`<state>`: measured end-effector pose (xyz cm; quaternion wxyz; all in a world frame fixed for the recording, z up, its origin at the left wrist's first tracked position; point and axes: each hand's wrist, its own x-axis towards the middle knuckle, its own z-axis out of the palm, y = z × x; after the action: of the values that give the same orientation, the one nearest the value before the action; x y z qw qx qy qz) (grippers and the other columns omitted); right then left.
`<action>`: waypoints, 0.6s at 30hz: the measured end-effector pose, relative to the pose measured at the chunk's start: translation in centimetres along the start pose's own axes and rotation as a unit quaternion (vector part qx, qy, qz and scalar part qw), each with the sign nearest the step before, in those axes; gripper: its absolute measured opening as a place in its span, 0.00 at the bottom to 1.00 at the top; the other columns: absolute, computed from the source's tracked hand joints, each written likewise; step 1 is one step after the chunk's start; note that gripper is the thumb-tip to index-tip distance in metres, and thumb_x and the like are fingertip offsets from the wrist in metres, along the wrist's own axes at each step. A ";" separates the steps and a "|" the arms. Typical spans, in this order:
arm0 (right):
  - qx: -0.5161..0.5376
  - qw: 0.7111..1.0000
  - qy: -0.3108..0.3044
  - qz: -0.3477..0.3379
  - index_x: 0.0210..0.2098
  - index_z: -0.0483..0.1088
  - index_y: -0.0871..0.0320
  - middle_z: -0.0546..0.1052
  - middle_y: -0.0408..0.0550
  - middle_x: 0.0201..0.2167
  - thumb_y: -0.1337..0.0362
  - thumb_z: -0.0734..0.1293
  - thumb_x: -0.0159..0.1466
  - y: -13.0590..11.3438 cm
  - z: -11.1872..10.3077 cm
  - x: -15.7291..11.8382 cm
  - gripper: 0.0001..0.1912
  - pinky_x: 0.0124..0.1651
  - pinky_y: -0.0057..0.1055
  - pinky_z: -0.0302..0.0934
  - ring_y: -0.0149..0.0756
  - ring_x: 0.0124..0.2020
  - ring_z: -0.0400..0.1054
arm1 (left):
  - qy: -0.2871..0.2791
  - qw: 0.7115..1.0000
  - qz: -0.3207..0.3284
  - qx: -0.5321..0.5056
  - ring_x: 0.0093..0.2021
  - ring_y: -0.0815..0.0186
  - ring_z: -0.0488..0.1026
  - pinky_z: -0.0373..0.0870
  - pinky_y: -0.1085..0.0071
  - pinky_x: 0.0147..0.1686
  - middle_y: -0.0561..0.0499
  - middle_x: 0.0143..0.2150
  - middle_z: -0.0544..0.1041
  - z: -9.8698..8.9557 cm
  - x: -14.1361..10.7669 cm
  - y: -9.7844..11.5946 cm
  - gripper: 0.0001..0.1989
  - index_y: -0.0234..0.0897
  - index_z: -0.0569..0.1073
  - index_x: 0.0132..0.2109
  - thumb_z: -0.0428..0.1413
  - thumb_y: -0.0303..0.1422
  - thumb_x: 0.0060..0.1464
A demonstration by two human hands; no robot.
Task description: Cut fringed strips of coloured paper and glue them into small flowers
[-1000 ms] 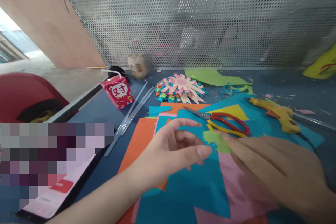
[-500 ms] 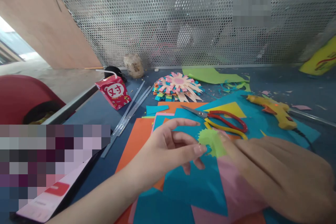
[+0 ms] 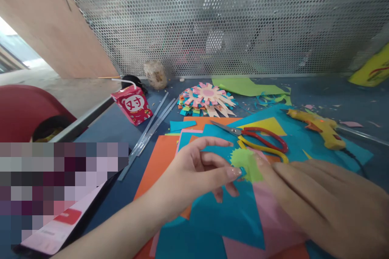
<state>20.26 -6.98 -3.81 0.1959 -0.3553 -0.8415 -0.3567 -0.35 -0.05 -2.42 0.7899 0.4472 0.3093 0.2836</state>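
My left hand [image 3: 200, 170] is by the middle of the stacked coloured paper, index finger raised and the others curled behind the thumb. At its thumb tip shows a small blue paper piece [image 3: 242, 171], apparently pinched there, against a light green paper disc [image 3: 244, 160] with a jagged edge. My right hand [image 3: 328, 202] grips the right side of this disc; its farther fingers are partly hidden and slightly blurred. Just beyond the disc lie scissors [image 3: 264, 139] with red and yellow handles, resting on blue paper [image 3: 212, 222].
Fringed paper rosettes [image 3: 208, 94] lie near the perforated metal panel [image 3: 182, 20]. A yellow glue gun [image 3: 322, 127] is at right, a yellow bottle [image 3: 370, 68] farther off. Clear glue sticks [image 3: 152, 129], a red drink carton [image 3: 133, 105] and a partly blurred phone [image 3: 57, 230] are left.
Both hands keep nearly the same pose around the green disc. The view has shifted very slightly; nothing has been let go.
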 end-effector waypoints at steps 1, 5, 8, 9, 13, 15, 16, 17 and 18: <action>-0.005 1.000 -0.001 -0.007 0.46 0.69 0.62 0.75 0.54 0.32 0.74 0.53 0.64 0.0 0.0 0.0 0.18 0.34 0.41 0.58 0.46 0.38 0.69 | 0.000 1.000 0.000 0.001 0.22 0.71 0.74 0.68 0.82 0.18 0.58 0.22 0.74 0.0 0.0 0.0 0.17 0.35 0.67 0.44 0.63 0.27 0.47; -0.013 1.000 -0.001 -0.021 0.47 0.68 0.66 0.75 0.55 0.31 0.75 0.53 0.63 0.0 0.0 0.2 0.17 0.33 0.42 0.57 0.47 0.35 0.68 | 0.003 1.000 0.000 -0.002 0.21 0.72 0.74 0.67 0.83 0.17 0.58 0.21 0.73 0.1 0.0 0.1 0.17 0.35 0.67 0.43 0.63 0.26 0.47; -0.006 1.000 -0.004 -0.027 0.47 0.69 0.67 0.76 0.55 0.32 0.75 0.54 0.62 0.0 0.0 0.1 0.18 0.33 0.43 0.57 0.47 0.33 0.68 | 0.006 1.000 0.000 -0.001 0.21 0.72 0.74 0.67 0.83 0.17 0.58 0.21 0.73 0.2 -0.1 0.0 0.17 0.35 0.67 0.42 0.64 0.27 0.46; -0.005 1.000 -0.006 -0.026 0.47 0.69 0.67 0.76 0.56 0.32 0.76 0.54 0.62 0.0 0.0 0.1 0.18 0.32 0.42 0.58 0.47 0.33 0.68 | 0.007 1.000 0.001 0.000 0.21 0.72 0.74 0.67 0.83 0.17 0.58 0.21 0.73 0.2 0.0 0.0 0.17 0.35 0.67 0.42 0.64 0.27 0.46; -0.008 0.999 -0.011 -0.032 0.47 0.68 0.67 0.76 0.55 0.31 0.75 0.52 0.63 0.0 -0.1 0.3 0.18 0.32 0.41 0.58 0.44 0.30 0.69 | 0.008 1.000 0.003 0.001 0.21 0.72 0.73 0.67 0.83 0.17 0.59 0.20 0.73 0.1 -0.1 0.0 0.17 0.35 0.67 0.42 0.64 0.28 0.47; -0.012 0.999 -0.008 -0.032 0.46 0.68 0.66 0.76 0.54 0.30 0.75 0.52 0.63 0.0 -0.1 0.4 0.17 0.31 0.41 0.58 0.43 0.29 0.68 | 0.008 1.000 0.002 0.001 0.20 0.72 0.73 0.67 0.83 0.17 0.59 0.20 0.73 0.1 -0.1 0.0 0.16 0.36 0.67 0.42 0.64 0.28 0.47; -0.016 0.999 -0.007 -0.032 0.45 0.68 0.66 0.76 0.54 0.30 0.75 0.53 0.63 0.0 -0.1 0.4 0.17 0.31 0.41 0.58 0.43 0.29 0.68 | 0.009 1.000 0.002 0.002 0.20 0.72 0.73 0.67 0.83 0.17 0.59 0.20 0.73 0.1 -0.1 0.0 0.17 0.36 0.67 0.42 0.64 0.28 0.46; -0.019 0.999 -0.006 -0.030 0.45 0.69 0.66 0.76 0.54 0.30 0.75 0.53 0.63 0.0 0.0 0.4 0.17 0.31 0.41 0.58 0.44 0.29 0.68 | 0.010 1.000 0.001 0.002 0.20 0.72 0.73 0.67 0.83 0.17 0.59 0.20 0.73 0.1 -0.1 0.0 0.17 0.36 0.67 0.42 0.64 0.28 0.46; -0.021 0.999 -0.007 -0.027 0.46 0.68 0.66 0.76 0.54 0.31 0.75 0.53 0.63 0.0 0.0 0.4 0.17 0.31 0.41 0.58 0.45 0.30 0.68 | 0.012 1.000 0.001 0.003 0.21 0.72 0.73 0.67 0.83 0.17 0.58 0.20 0.73 0.1 -0.1 -0.1 0.17 0.35 0.67 0.42 0.64 0.28 0.46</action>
<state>19.98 -6.75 -3.59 0.1728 -0.3385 -0.8444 -0.3775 -0.32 -0.19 -2.41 0.7844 0.4467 0.3193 0.2883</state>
